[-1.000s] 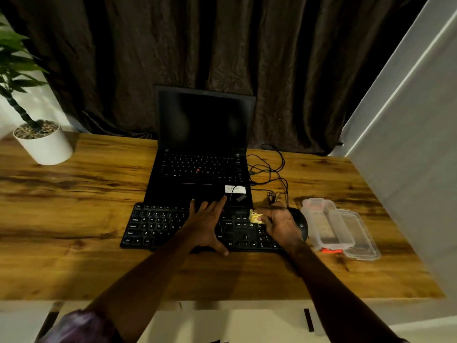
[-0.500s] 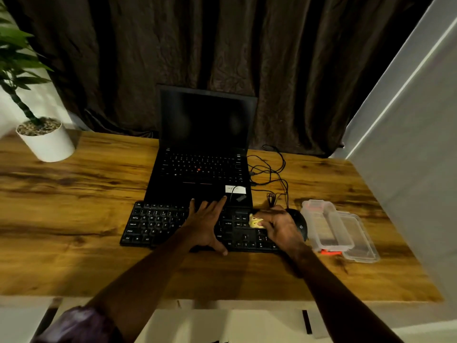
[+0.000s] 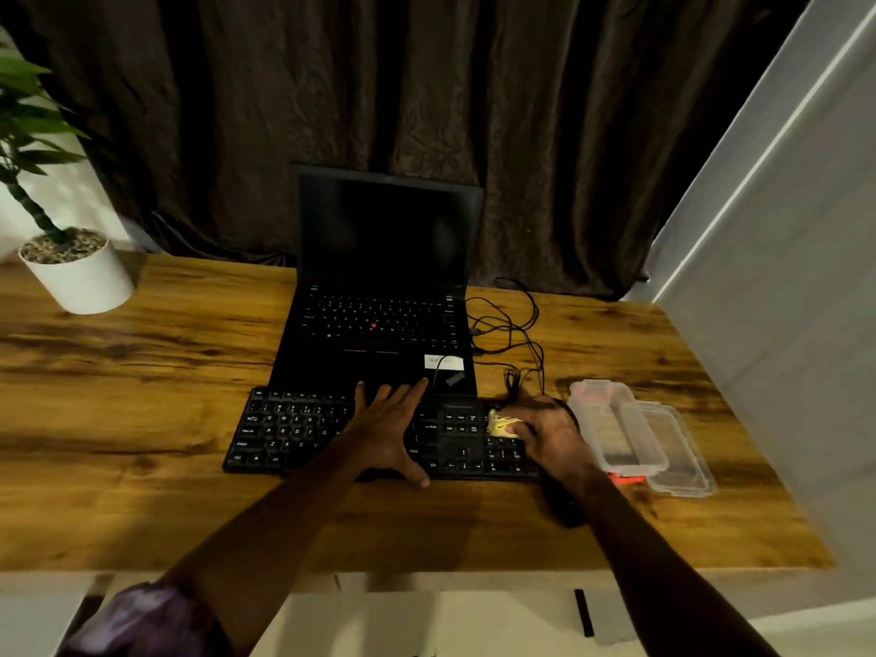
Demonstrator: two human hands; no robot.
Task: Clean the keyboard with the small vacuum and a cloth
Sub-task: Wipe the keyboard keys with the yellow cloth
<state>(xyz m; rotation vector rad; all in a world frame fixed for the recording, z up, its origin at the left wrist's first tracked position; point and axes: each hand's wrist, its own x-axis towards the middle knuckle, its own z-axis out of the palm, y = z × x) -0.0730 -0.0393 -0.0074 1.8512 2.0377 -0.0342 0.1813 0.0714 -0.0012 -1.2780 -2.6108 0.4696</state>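
Cloth-wiping step: left hand (image 3: 386,426) flat, open, bracing keyboard (image 3: 303,431) at tabletop (image 3: 142,372) centre; right hand (image 3: 552,436) pinches yellow cloth (image 3: 501,425) over right-end keys; next, likely wipe leftward; vacuum not seen.

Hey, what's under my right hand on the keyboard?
A small yellow cloth shows under the right hand's fingers, pressed on the keyboard's number pad. The hand covers most of the cloth and the keys beneath.

Left hand (image 3: 386,431) hides keyboard (image 3: 294,431) middle (plant (image 3: 28,149) cropped).
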